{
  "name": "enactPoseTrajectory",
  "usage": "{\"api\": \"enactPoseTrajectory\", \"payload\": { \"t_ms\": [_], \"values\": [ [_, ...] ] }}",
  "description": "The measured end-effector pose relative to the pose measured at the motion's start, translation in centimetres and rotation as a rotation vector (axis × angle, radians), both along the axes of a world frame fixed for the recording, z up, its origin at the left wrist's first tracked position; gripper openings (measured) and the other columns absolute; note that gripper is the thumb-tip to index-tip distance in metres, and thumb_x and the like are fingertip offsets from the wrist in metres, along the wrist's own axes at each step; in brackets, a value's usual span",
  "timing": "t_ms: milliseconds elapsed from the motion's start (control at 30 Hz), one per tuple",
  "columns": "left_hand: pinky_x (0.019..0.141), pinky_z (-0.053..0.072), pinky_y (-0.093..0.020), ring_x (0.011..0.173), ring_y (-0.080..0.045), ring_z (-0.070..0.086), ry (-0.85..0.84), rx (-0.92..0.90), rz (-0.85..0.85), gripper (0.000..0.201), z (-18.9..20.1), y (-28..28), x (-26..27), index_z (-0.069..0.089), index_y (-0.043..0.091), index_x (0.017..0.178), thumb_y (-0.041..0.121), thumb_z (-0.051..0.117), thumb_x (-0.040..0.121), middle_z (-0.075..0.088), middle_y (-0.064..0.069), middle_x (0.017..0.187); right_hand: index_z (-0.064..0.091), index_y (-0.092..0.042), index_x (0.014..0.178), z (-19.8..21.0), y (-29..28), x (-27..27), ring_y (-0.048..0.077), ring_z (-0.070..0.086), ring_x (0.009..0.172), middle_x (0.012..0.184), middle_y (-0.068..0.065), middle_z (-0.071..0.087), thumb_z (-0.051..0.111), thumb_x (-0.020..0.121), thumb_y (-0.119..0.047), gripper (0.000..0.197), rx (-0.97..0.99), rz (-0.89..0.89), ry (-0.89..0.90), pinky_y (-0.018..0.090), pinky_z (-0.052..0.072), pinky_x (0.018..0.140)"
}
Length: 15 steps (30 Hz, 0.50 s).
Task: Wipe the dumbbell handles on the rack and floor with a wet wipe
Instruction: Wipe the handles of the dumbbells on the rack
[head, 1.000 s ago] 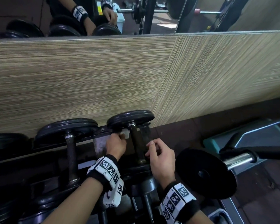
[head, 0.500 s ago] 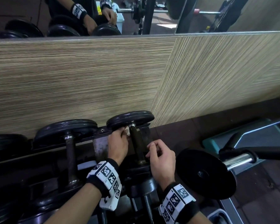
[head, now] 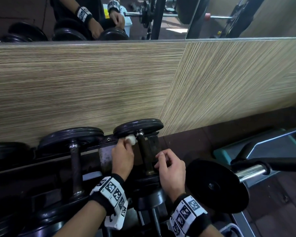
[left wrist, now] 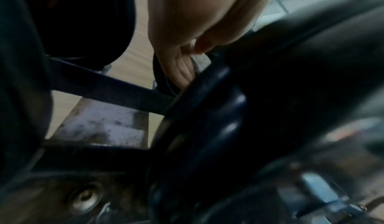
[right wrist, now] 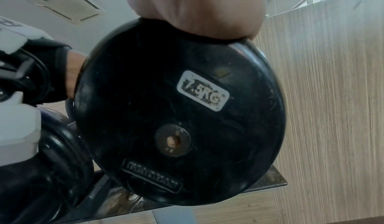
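Observation:
The rightmost dumbbell on the rack has a dark handle [head: 145,154] running from its far plate [head: 138,126] to a near plate [right wrist: 178,112] marked 7.5KG. My left hand [head: 126,144] pinches a bunched white wet wipe [head: 130,139] against the left side of the handle's top end, just under the far plate. The left wrist view is blurred; it shows the left hand [left wrist: 182,68] beside a dark plate. My right hand [head: 160,159] rests its palm on the near plate, fingers curled at the lower right of the handle. The right hand [right wrist: 197,9] hides its own fingertips in the right wrist view.
Another dumbbell [head: 75,165] lies on the rack just to the left, with more beyond it. A large barbell plate [head: 215,185] on a chrome bar [head: 251,173] sits at my right. A wood-grain wall panel [head: 92,82] stands close behind the rack, under a mirror [head: 161,17].
My left hand has slid the wipe up the handle, from near its upper part to right under the far plate. The right hand has stayed in place.

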<state>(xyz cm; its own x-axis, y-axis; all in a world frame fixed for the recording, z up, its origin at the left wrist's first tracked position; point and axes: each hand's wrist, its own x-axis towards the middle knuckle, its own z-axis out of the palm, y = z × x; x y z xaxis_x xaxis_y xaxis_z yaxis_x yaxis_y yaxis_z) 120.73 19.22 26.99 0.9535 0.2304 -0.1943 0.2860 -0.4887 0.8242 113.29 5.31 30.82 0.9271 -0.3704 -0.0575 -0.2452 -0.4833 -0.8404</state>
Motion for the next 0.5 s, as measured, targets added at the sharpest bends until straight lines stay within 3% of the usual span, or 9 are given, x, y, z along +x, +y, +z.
{"api": "enactPoseTrajectory", "payload": {
  "t_ms": [67, 133, 200, 233, 300, 400, 500],
  "values": [
    [0.076, 0.048, -0.034, 0.089, -0.03, 0.064, 0.173, 0.015, -0.022, 0.022, -1.5, 0.3, 1.1, 0.064, 0.003, 0.112, 0.013, 0.049, 0.1, 0.068, -0.012, 0.097, 0.063, -0.031, 0.077, -0.1, 0.0, 0.0, 0.008, 0.061, 0.059, 0.062, -0.012, 0.067, 0.053, 0.097, -0.03, 0.023, 0.007, -0.005, -0.004, 0.041, 0.053, 0.066],
    [0.087, 0.054, -0.034, 0.103, -0.033, 0.065, 0.281, -0.101, -0.056, 0.027, -2.7, 0.0, 2.0, 0.065, 0.006, 0.117, 0.001, 0.048, 0.096, 0.069, -0.012, 0.103, 0.063, -0.031, 0.077, -0.2, 0.0, 0.0, 0.008, 0.061, 0.059, 0.063, -0.012, 0.067, 0.053, 0.097, -0.03, 0.023, 0.011, -0.008, -0.004, 0.042, 0.054, 0.066],
    [0.076, 0.056, -0.02, 0.098, -0.025, 0.066, 0.274, -0.293, -0.086, 0.038, -2.9, -0.7, 2.4, 0.064, 0.011, 0.112, -0.013, 0.041, 0.094, 0.068, -0.006, 0.098, 0.063, -0.031, 0.077, -0.2, 0.0, 0.1, 0.008, 0.061, 0.059, 0.063, -0.013, 0.067, 0.051, 0.097, -0.032, 0.022, 0.011, -0.007, -0.007, 0.042, 0.054, 0.066],
    [0.068, 0.052, -0.011, 0.093, -0.02, 0.065, 0.254, -0.335, -0.079, 0.038, -2.6, -0.9, 2.4, 0.064, 0.011, 0.109, -0.014, 0.039, 0.095, 0.067, -0.005, 0.099, 0.063, -0.031, 0.078, -0.3, 0.0, 0.1, 0.009, 0.061, 0.059, 0.063, -0.013, 0.067, 0.051, 0.096, -0.033, 0.022, 0.01, -0.006, -0.008, 0.043, 0.054, 0.066],
    [0.065, 0.048, -0.006, 0.089, -0.015, 0.062, 0.21, -0.388, -0.036, 0.03, -2.1, -1.1, 2.4, 0.066, 0.004, 0.112, -0.009, 0.042, 0.099, 0.067, -0.008, 0.104, 0.063, -0.031, 0.078, -0.4, 0.0, 0.0, 0.009, 0.06, 0.058, 0.063, -0.013, 0.067, 0.051, 0.096, -0.033, 0.022, 0.013, -0.008, -0.013, 0.043, 0.054, 0.066],
    [0.075, 0.047, -0.015, 0.097, -0.019, 0.063, 0.117, -0.412, 0.05, 0.021, -1.9, -0.9, 2.2, 0.067, 0.002, 0.112, 0.002, 0.05, 0.101, 0.068, -0.006, 0.102, 0.062, -0.032, 0.077, -0.4, 0.0, -0.1, 0.009, 0.059, 0.057, 0.063, -0.012, 0.067, 0.052, 0.097, -0.032, 0.022, 0.017, -0.012, -0.024, 0.043, 0.054, 0.064],
    [0.074, 0.048, -0.029, 0.08, -0.019, 0.064, -0.003, -0.249, 0.015, 0.018, -1.4, -0.3, 1.4, 0.069, 0.012, 0.1, 0.015, 0.052, 0.102, 0.068, 0.0, 0.083, 0.062, -0.032, 0.077, -0.6, -0.1, 0.0, 0.009, 0.06, 0.056, 0.063, -0.011, 0.067, 0.052, 0.097, -0.032, 0.023, 0.021, -0.017, -0.04, 0.042, 0.053, 0.063]
  ]
}}
